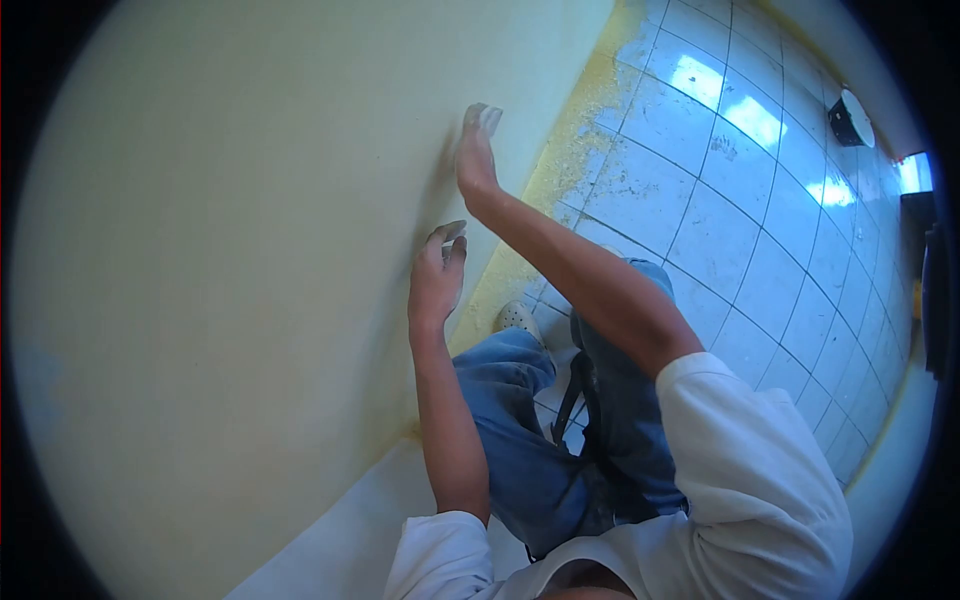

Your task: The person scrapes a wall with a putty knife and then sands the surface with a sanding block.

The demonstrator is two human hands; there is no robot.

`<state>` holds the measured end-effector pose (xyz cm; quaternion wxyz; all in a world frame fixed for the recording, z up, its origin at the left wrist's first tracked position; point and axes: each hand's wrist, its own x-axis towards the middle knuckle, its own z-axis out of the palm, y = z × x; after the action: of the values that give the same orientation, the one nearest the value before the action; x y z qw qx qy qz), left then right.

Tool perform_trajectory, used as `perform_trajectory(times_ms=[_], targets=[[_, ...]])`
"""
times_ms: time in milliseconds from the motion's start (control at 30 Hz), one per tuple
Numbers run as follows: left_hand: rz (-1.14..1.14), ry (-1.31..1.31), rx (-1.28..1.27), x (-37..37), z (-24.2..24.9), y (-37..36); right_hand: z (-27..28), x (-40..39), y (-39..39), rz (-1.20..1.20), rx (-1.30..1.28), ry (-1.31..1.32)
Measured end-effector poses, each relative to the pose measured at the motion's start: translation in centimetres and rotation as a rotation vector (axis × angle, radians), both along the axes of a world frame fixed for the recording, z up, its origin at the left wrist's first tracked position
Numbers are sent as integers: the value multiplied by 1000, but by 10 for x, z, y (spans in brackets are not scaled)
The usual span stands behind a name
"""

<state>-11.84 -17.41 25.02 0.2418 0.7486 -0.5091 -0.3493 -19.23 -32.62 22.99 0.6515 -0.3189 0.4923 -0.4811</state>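
Note:
My right hand [476, 152] is raised beside the pale yellow wall [230, 220], bent at the wrist, with its whitish, dusty fingers stretched out along the surface. Whether a thin thing lies between palm and wall cannot be seen. Lower and nearer to me, my left hand [436, 275] is also close to the wall. Its fingers curve loosely, the thumb stands apart from them, and I see nothing held. Pale dust marks these fingertips too.
Whitish floor tiles [740, 180] run to the right, with yellowish dust and crumbs [570, 160] along the wall's foot. A dark bucket with a white rim [851, 120] is at the far right. My jeans [625, 430] and a pale clog [518, 318] show below.

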Motion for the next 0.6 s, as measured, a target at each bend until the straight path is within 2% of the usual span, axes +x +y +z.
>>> perform_trajectory(times_ms=[100,133,233,300,333,400,433,500,567,600], targets=[[-3,-75,-26,10,-9,7,10,13,22,-42,-213,107],[-9,-75,-30,13,-9,6,19,7,39,55,-196,99],[-6,-41,-22,11,0,11,22,6,27,60,-177,62],[11,15,-11,12,1,12,3,15,10,37,-170,89],[19,-39,5,11,3,16,-8,20,4,25,-168,103],[32,-134,24,6,9,16,11,8,30,74,-284,142],[-4,-84,-11,10,4,13,17,3,41,102,-337,166],[-67,15,-76,20,-8,12,15,2,14,17,-356,169],[-46,-6,-30,16,-5,20,26,-12,-4,-14,-295,128],[-41,-17,-15,15,0,19,15,-12,0,197,-360,141]])
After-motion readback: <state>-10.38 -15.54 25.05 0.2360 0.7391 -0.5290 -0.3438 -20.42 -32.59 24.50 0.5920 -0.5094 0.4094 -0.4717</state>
